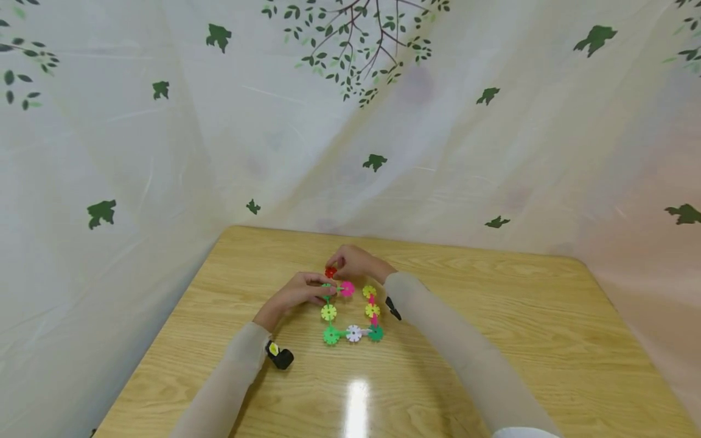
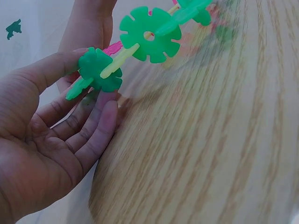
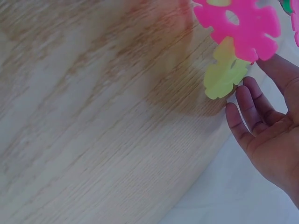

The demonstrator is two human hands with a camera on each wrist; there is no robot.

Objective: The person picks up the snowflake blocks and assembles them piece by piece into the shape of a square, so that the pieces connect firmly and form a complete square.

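Note:
A chain of slotted flower-shaped plastic discs forms a squarish outline on the table. My left hand (image 1: pixel 301 291) is at its far left corner, pinching a green disc (image 2: pixel 99 70) between thumb and fingers. Beyond that corner my right hand (image 1: pixel 356 261) holds a red disc (image 1: pixel 330 272) in its fingertips; in the right wrist view that disc is mostly hidden. A pink disc (image 1: pixel 347 288) sits just right of the green corner. Down the left side are a yellow disc (image 1: pixel 328 312) and a bright green corner disc (image 1: pixel 331 334). A pale lilac disc (image 1: pixel 353 333) lies along the near side.
The chain's right side has a dark green corner disc (image 1: pixel 375 333) and yellow discs (image 1: pixel 372 310) joined by pink ones. A gap separates its far yellow disc (image 1: pixel 369 292) from the pink disc. The wooden table (image 1: pixel 493 340) ends at a white leaf-printed curtain (image 1: pixel 427 201).

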